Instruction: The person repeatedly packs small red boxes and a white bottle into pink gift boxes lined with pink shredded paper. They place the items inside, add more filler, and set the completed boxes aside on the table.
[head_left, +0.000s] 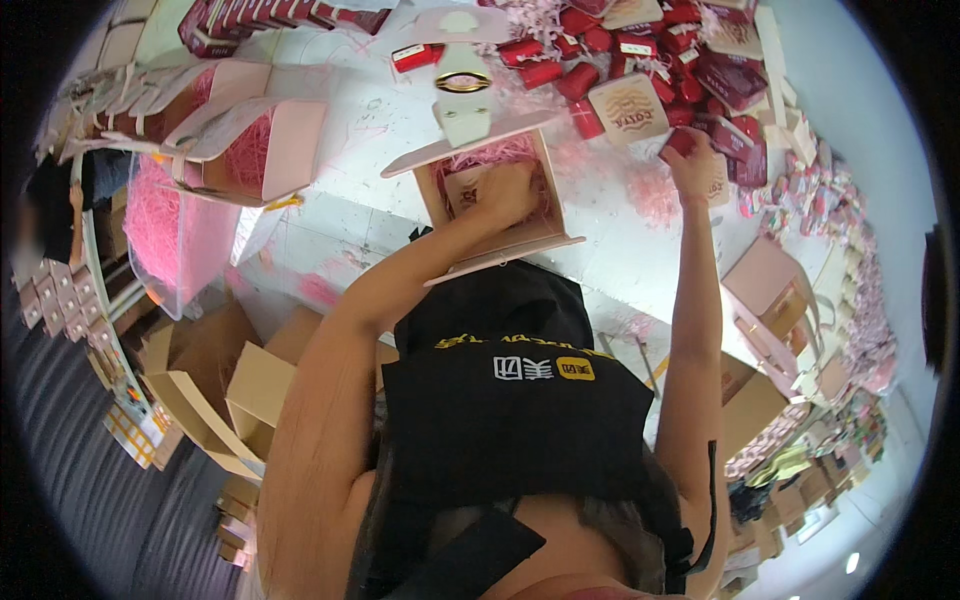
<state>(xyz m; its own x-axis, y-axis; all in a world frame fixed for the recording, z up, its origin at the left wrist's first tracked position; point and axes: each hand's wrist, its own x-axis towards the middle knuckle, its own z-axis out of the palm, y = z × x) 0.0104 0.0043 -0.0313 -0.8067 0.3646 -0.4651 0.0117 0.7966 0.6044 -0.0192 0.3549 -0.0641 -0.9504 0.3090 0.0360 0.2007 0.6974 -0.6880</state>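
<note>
My left hand (514, 191) reaches into an opened pink gift box (555, 187). Its fingers are bent down beside a cream square packet (463, 191) bearing a printed logo; whether they grip anything is hidden. Pink shredded paper (495, 152) lines the box's far side. A pale strap with a gold oval clasp (463, 82) stretches away beyond the box. Off to the right, my right hand (690, 161) holds a small dark red packet (679, 142) between thumb and fingers, at the near edge of a heap of red cylindrical packs (577, 81) and cream square packets (628, 109).
Opened pink boxes (296, 154) with shredded paper stand at left, by a clear plastic bin (176, 262) of pink shreds. Cardboard cartons (202, 405) lie below the table at left. Another pink box (765, 289) sits at right, near piled small wrapped packets (825, 202). A person (60, 202) is far left.
</note>
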